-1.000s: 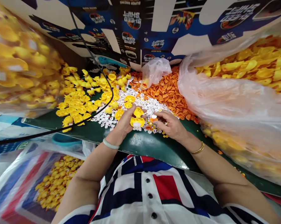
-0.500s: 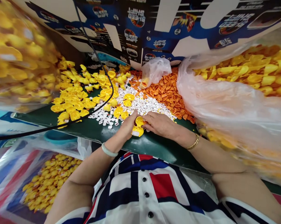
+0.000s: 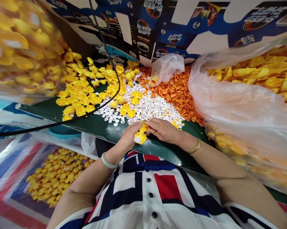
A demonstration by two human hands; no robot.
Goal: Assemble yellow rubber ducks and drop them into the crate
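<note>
Below the yellow duck (image 3: 140,136), nearest the lens: striped shirt (image 3: 145,197) in white, navy and red, with dark buttons. Down and left of the duck: clear bag of finished ducks (image 3: 55,176) on a striped cloth.

At the duck itself: left hand (image 3: 128,138) curled shut round its left side, pale bangle (image 3: 107,161) on the wrist; right hand (image 3: 164,130) bent over from the right, fingertips pinching the duck's upper part, gold bracelet (image 3: 194,147) on the wrist. Duck gripped between both hands, just above the near edge of the green table (image 3: 157,152), not resting on it.

Just beyond the duck: heap of small white parts (image 3: 148,109), a few yellow shells lying on it. Beyond and left: spread of yellow duck shells (image 3: 79,95), crossed by a black cable (image 3: 86,115). Beyond and right: pile of orange parts (image 3: 179,93), touching the white heap, with a small crumpled clear bag (image 3: 168,65) at its far end.

Far right of the duck: large clear sack (image 3: 241,105) of yellow pieces, leaning onto the table. Far left: second sack (image 3: 19,47), blurred. Farthest behind the duck: blue printed cardboard (image 3: 200,35) as a back wall.
</note>
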